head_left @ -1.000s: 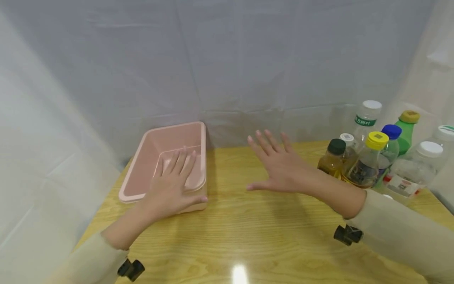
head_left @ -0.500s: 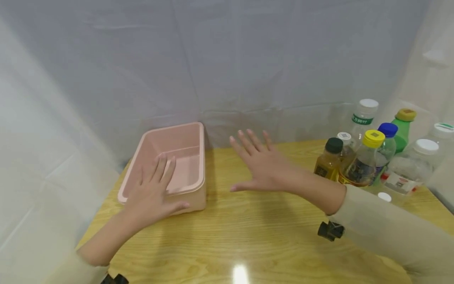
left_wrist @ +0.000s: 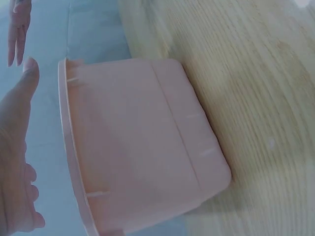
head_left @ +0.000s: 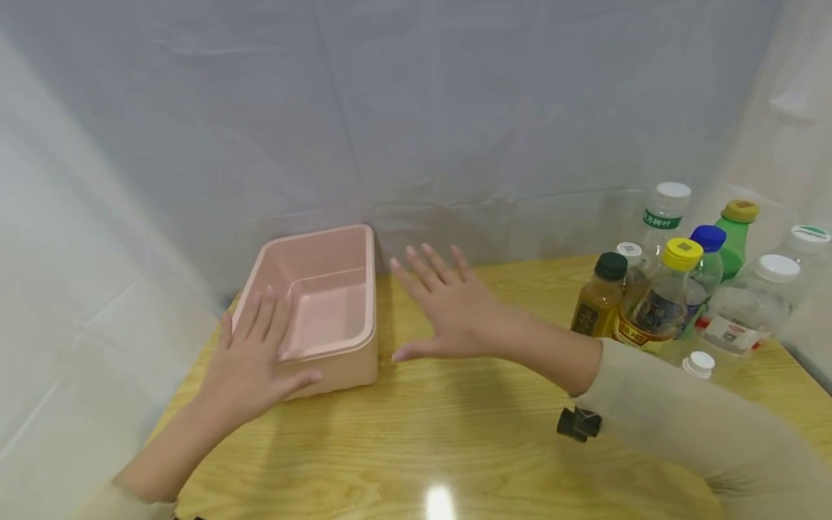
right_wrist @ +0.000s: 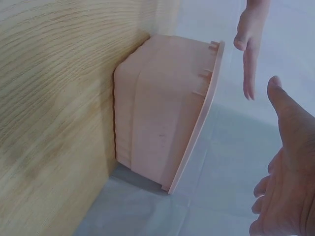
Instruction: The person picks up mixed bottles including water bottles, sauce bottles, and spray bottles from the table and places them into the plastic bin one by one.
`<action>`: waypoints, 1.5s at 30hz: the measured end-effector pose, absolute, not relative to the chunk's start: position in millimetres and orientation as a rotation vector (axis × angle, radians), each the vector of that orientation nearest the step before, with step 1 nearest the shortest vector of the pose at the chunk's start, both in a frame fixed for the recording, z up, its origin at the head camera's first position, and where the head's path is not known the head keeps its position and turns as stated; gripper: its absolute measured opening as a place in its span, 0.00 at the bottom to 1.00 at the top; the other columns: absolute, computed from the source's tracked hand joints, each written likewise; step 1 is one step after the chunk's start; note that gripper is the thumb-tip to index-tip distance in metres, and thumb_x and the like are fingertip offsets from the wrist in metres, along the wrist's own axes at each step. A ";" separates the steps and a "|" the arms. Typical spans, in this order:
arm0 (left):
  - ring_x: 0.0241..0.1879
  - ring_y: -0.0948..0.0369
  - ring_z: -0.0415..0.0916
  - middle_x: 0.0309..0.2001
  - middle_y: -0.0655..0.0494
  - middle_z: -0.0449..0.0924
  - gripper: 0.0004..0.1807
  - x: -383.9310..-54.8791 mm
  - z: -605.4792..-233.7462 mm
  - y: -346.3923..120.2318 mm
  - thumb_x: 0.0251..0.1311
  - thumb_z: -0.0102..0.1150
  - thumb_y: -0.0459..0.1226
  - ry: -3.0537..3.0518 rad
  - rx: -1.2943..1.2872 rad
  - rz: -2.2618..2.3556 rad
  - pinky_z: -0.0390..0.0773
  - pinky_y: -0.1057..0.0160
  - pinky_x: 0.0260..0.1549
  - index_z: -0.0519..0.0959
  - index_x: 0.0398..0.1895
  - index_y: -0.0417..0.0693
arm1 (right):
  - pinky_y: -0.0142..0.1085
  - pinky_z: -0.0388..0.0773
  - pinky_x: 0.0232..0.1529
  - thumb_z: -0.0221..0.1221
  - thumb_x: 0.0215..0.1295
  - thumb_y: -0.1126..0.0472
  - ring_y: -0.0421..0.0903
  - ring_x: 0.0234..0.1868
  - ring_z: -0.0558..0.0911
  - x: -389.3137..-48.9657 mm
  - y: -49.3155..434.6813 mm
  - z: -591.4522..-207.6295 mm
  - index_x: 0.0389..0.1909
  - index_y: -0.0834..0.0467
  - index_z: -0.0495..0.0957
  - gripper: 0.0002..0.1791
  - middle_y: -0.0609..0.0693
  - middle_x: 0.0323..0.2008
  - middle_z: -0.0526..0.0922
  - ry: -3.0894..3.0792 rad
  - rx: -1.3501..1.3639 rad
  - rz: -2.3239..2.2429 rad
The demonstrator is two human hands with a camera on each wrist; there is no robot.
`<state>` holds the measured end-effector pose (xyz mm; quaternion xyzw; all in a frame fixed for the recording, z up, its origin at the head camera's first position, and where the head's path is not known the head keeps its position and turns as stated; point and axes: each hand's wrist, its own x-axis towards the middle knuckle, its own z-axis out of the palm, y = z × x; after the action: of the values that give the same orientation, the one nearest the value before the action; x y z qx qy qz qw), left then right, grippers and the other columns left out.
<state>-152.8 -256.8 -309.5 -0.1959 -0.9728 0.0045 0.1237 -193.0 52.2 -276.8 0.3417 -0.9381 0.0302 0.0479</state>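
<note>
- Left hand [head_left: 243, 367]: fingers spread, holding nothing, apparently above the near-left corner of pink bin [head_left: 372, 303].
- Right hand [head_left: 455, 310]: fingers spread, empty, right of pink bin.
- Bottles [head_left: 655, 310]: right.

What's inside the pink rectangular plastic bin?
The pink rectangular plastic bin shows only bare floor and walls; the person's left hand hides the near-left corner inside.

Both sleeves [head_left: 676, 415] are plain beige (the right one softly creased), with a stubby black gadget [head_left: 579, 425] below the right cuff [head_left: 596, 372].
</note>
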 end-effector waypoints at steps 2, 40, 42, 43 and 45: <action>0.74 0.45 0.27 0.75 0.44 0.26 0.59 -150.5 -311.3 -261.0 0.55 0.52 0.66 -2.835 -0.561 0.011 0.25 0.34 0.69 0.31 0.74 0.49 | 0.54 0.18 0.72 0.41 0.51 0.18 0.53 0.73 0.25 -193.0 48.5 -277.2 0.73 0.50 0.26 0.61 0.53 0.73 0.25 -2.857 1.051 0.091; 0.71 0.61 0.52 0.65 0.40 0.65 0.45 -167.7 -352.5 -335.2 0.61 0.37 0.68 -2.311 -0.833 -0.154 0.47 0.53 0.75 0.63 0.68 0.42 | 0.50 0.34 0.77 0.43 0.60 0.26 0.50 0.75 0.38 -201.8 -1.1 -323.6 0.75 0.53 0.38 0.52 0.51 0.75 0.37 -2.659 1.309 0.000; 0.70 0.61 0.55 0.64 0.41 0.67 0.43 -170.9 -353.2 -337.5 0.62 0.39 0.66 -2.248 -0.879 -0.176 0.48 0.56 0.75 0.66 0.65 0.40 | 0.49 0.34 0.77 0.43 0.60 0.26 0.49 0.75 0.37 -204.0 -3.9 -326.5 0.75 0.53 0.38 0.52 0.50 0.75 0.36 -2.649 1.328 -0.006; 0.70 0.61 0.56 0.64 0.42 0.67 0.42 -172.1 -353.8 -338.7 0.63 0.40 0.65 -2.226 -0.904 -0.186 0.49 0.58 0.75 0.67 0.64 0.39 | 0.49 0.34 0.77 0.42 0.61 0.26 0.48 0.75 0.36 -204.5 -5.1 -327.5 0.75 0.52 0.38 0.51 0.50 0.75 0.36 -2.645 1.340 -0.013; 0.70 0.62 0.56 0.65 0.45 0.66 0.40 -173.7 -355.6 -340.5 0.63 0.42 0.63 -2.203 -0.959 -0.200 0.49 0.61 0.75 0.67 0.64 0.40 | 0.49 0.34 0.77 0.40 0.60 0.25 0.48 0.75 0.36 -205.2 -7.1 -329.6 0.75 0.51 0.38 0.51 0.51 0.75 0.36 -2.637 1.360 -0.030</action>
<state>-173.7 -340.5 -355.6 -0.3714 -0.8535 -0.0774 0.3571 -205.2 -7.1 -329.6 0.4566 -0.8853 -0.0101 0.0870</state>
